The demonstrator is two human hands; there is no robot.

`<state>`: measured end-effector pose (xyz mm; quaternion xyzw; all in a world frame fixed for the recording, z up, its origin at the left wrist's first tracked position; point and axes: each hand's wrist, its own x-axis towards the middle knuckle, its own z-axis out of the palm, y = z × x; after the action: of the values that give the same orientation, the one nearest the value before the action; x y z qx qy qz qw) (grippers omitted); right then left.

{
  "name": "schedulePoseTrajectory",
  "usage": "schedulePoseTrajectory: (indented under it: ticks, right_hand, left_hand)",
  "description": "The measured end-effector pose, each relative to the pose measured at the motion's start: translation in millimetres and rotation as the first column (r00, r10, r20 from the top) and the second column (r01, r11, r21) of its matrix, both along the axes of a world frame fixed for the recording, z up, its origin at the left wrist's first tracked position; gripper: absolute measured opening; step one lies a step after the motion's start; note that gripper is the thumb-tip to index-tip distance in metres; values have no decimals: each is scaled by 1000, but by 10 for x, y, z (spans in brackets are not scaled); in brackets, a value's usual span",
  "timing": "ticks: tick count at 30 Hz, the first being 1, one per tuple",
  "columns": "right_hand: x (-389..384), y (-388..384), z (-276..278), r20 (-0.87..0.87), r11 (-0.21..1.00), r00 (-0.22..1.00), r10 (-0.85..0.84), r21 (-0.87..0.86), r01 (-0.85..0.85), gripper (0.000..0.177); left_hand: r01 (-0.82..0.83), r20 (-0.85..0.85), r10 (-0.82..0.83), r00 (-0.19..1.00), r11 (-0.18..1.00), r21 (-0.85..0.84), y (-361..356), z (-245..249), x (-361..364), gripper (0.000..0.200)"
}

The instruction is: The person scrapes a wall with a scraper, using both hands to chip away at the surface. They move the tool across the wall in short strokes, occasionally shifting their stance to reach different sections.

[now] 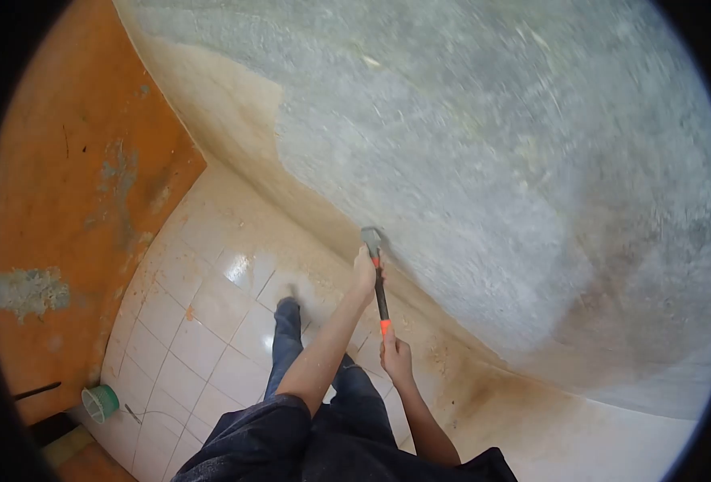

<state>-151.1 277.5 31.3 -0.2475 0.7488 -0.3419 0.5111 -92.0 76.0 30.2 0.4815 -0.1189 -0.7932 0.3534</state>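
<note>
Both of my hands are on one long-handled scraper (382,296) with a black and orange handle and a grey head. My left hand (365,273) is closed around it just below the head. Lower down, my right hand (397,359) grips the end of the handle by the orange band. The scraper's head is right at the wall (484,185), near the border between rough grey surface and a smooth cream strip (331,221). Part of the handle is hidden by my fingers.
An orange wall (58,185) with peeled grey patches rises on the left. Dusty white tiles (199,345) cover the floor under my feet. A green bucket (101,403) lies by the orange wall, and a thin cord (162,413) runs near it.
</note>
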Motion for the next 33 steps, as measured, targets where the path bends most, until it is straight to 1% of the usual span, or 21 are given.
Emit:
schedulePoseTrajectory:
  ticks: [2,5,6,8,9,12,14,15,17,18,20,22,24,25,26,27,28,29,31,32,33]
  right_hand:
    - [22,-36,-5,-161,998,987,5,-58,-14,60]
    - [172,18,40,-284,998,957,-64,-30,58,60]
    - [233,-23,113,-287,998,956,-64,-19,61,60]
    - [348,-109,225,-244,993,965,-91,53,107,60]
    - [404,-99,227,-244,992,965,-97,56,114,60]
    - [401,-120,221,-295,997,954,-51,44,67,62]
    - [256,-68,327,-353,997,935,-24,54,46,64]
    - [197,-77,479,-371,994,929,7,101,33,66]
    - [104,-218,392,-415,994,909,52,112,-5,67]
    - [115,-124,328,-438,990,896,77,142,-16,68]
    - [224,-309,484,-450,993,889,85,111,-38,71]
    - [194,-404,511,-473,996,877,85,53,-68,73]
    - [113,-141,501,-422,989,905,40,147,25,65]
    - [87,-67,526,-399,985,917,14,162,55,65]
    - [85,-114,458,-398,985,917,13,163,57,65]
    - [103,-200,354,-473,995,879,56,95,-13,65]
    - [101,-247,274,-549,995,830,95,33,-91,66]
    - [101,-245,222,-547,996,832,90,36,-84,66]
    - [73,-274,134,-551,997,832,67,7,-75,64]
    - [61,-189,139,-552,997,831,69,12,-74,64]
    - [43,-43,158,-486,997,873,45,76,-9,63]
  left_hand:
    - [19,26,-20,999,999,36,-194,1,-5,49]
    - [14,58,-18,998,997,70,-114,44,-53,50]
    - [17,55,-22,998,997,81,-117,35,-42,50]
    - [24,149,-31,988,999,49,-161,14,-25,43]
    - [31,149,-38,988,998,52,-152,8,6,43]
    - [68,122,-76,990,996,64,-197,5,5,40]
    - [26,130,-30,991,999,37,-155,1,-90,36]
    - [22,123,-25,992,1000,19,-169,60,-189,36]
    - [-4,233,-12,972,998,68,-104,109,-260,39]
    - [-4,248,-14,969,997,73,-132,54,-185,39]
    - [-71,143,58,988,994,84,-463,-44,54,40]
    - [-46,145,36,989,997,65,-453,-71,-8,42]
    - [17,262,-42,964,995,99,-208,-37,-235,41]
    - [81,101,-102,990,977,197,-115,204,-211,39]
    - [82,103,-104,989,977,199,-194,75,-187,39]
    - [70,175,-98,980,985,157,-331,-106,-121,40]
    - [59,243,-85,966,992,114,-417,-96,-56,41]
    - [66,245,-93,965,991,117,-420,-70,-25,41]
    - [-16,109,-8,994,977,212,-454,4,7,41]
    - [-15,108,-9,994,976,216,-379,0,-24,41]
    - [80,-8,-80,997,976,202,-239,-53,-93,41]
